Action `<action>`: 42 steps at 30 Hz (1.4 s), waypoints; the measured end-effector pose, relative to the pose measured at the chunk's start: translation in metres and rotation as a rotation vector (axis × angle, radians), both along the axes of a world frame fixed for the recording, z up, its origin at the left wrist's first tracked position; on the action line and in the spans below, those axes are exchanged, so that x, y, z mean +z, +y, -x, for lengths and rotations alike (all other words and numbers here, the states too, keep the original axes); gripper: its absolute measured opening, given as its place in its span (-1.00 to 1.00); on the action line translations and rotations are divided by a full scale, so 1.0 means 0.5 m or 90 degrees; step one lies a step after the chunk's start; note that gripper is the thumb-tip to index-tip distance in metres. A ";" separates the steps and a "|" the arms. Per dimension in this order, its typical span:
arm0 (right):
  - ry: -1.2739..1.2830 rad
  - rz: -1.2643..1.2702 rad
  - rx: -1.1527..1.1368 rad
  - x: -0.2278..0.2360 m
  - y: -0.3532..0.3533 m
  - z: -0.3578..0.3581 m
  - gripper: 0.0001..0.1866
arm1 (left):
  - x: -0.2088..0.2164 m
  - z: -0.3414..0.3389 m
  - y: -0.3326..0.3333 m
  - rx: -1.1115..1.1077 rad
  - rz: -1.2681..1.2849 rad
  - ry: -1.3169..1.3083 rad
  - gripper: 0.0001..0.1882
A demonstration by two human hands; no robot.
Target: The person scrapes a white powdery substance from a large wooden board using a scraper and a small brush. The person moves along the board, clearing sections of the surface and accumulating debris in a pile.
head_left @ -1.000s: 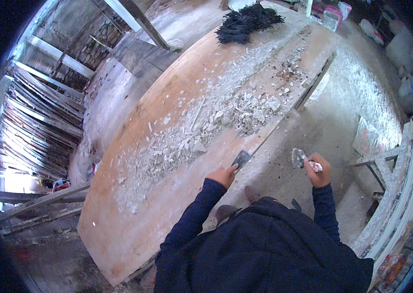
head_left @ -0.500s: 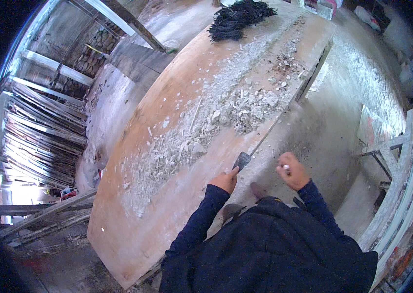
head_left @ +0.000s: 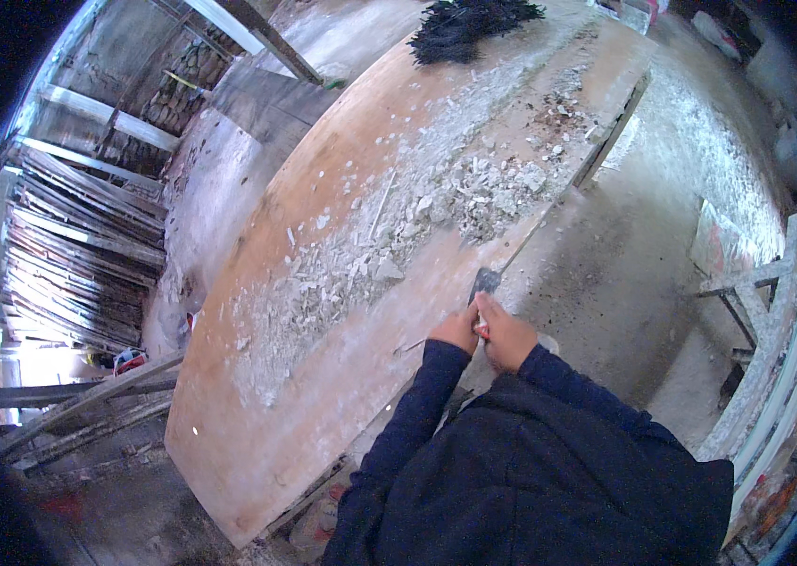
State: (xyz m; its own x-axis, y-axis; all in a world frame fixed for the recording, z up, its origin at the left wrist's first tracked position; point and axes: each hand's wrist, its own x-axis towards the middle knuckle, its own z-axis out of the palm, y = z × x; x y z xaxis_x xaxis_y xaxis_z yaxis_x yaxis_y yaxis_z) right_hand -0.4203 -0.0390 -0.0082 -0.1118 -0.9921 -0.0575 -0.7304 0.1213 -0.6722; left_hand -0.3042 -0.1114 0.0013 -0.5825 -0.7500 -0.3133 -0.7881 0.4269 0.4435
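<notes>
Both my hands meet close together over the near right edge of the board, in front of my body. My left hand [head_left: 456, 330] is closed on a scraper with a flat dark blade [head_left: 486, 280], which points away from me. Against it, my right hand [head_left: 510, 338] is closed around a white-and-red handle [head_left: 481, 326]. Fingers cover most of that handle, so I cannot tell whether it belongs to the scraper or to another tool. A thin stick-like piece [head_left: 411, 346] shows beside my left hand.
Pale chips and powder [head_left: 389, 259] cover the middle of the large wooden board [head_left: 257, 472]. A heap of black strips [head_left: 469, 28] lies at its far end. On the right stands a whitened wooden frame [head_left: 771, 349]. Long stacked strips [head_left: 87, 255] lean at the left.
My right hand has moved left and now touches my left hand at the scraper. My left hand and the blade have shifted slightly right and away from me.
</notes>
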 end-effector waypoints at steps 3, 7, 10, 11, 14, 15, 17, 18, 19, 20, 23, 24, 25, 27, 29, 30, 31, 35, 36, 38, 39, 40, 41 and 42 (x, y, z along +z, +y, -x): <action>0.011 0.006 0.004 0.017 -0.037 0.032 -0.41 | 0.003 0.013 -0.031 -0.022 0.015 -0.044 -0.62; -0.013 -0.071 0.055 0.027 -0.019 0.011 -0.51 | 0.037 -0.007 -0.006 -0.016 -0.024 -0.065 -0.62; -0.017 -0.079 0.025 0.021 -0.003 -0.011 -0.54 | 0.035 -0.028 0.016 0.010 -0.023 -0.087 -0.61; -0.012 -0.087 0.014 0.020 -0.001 -0.014 -0.55 | 0.029 -0.018 0.014 0.011 -0.018 -0.051 -0.61; -0.011 0.038 -0.038 -0.030 -0.041 0.024 -0.57 | 0.004 0.024 -0.023 0.012 0.016 0.016 -0.61; -0.005 0.033 -0.038 -0.025 -0.056 0.041 -0.58 | 0.005 0.039 -0.035 0.006 0.018 0.006 -0.60; 0.008 0.022 -0.039 -0.004 -0.076 0.069 -0.59 | 0.009 0.061 -0.052 -0.008 0.021 -0.015 -0.57; -0.007 -0.028 -0.051 0.016 -0.074 0.062 -0.62 | 0.010 0.060 -0.052 -0.005 0.005 -0.038 -0.59; -0.018 -0.028 -0.041 0.026 -0.066 0.047 -0.62 | 0.012 0.044 -0.045 -0.005 -0.001 -0.032 -0.59; -0.031 -0.028 -0.038 0.029 -0.051 0.035 -0.63 | 0.012 0.025 -0.034 -0.012 -0.008 -0.028 -0.60; -0.054 -0.032 -0.015 0.000 -0.016 0.003 -0.62 | 0.011 -0.004 -0.007 -0.004 -0.027 -0.024 -0.61; -0.048 -0.024 -0.017 -0.003 -0.010 0.001 -0.62 | 0.008 -0.009 0.000 0.001 -0.036 -0.022 -0.61; -0.043 -0.016 -0.018 -0.007 -0.008 0.000 -0.61 | 0.004 -0.011 0.002 0.005 -0.045 -0.020 -0.61; -0.036 0.016 -0.033 -0.027 -0.031 0.021 -0.62 | 0.003 0.016 -0.018 0.004 -0.024 -0.002 -0.64; -0.034 0.031 -0.047 -0.046 -0.066 0.060 -0.63 | 0.001 0.053 -0.042 0.019 -0.007 0.033 -0.66; -0.035 0.029 -0.059 -0.049 -0.083 0.087 -0.63 | 0.007 0.069 -0.051 0.014 0.004 0.032 -0.67; -0.036 0.028 -0.069 -0.051 -0.093 0.102 -0.64 | 0.015 0.082 -0.057 0.010 0.016 0.030 -0.68; -0.072 -0.140 0.023 0.064 -0.084 0.065 -0.67 | 0.000 0.023 -0.028 0.018 0.050 -0.006 -0.65; -0.084 -0.087 0.058 0.032 -0.069 0.048 -0.71 | 0.006 0.000 -0.006 0.040 0.037 0.006 -0.63; -0.064 -0.050 0.048 0.027 -0.029 0.006 -0.72 | 0.045 -0.024 0.026 0.065 -0.023 -0.068 -0.59; -0.057 -0.032 0.053 0.028 -0.019 -0.012 -0.73 | 0.040 -0.032 0.033 0.070 -0.024 -0.067 -0.59; -0.055 -0.042 0.047 0.028 -0.020 -0.013 -0.72 | 0.028 -0.039 0.037 0.073 -0.026 -0.067 -0.58; -0.054 -0.052 0.045 0.028 -0.022 -0.014 -0.72 | 0.021 -0.045 0.041 0.080 -0.028 -0.068 -0.58; -0.050 -0.059 0.045 0.030 -0.025 -0.014 -0.71 | 0.019 -0.037 0.038 0.104 -0.006 -0.030 -0.65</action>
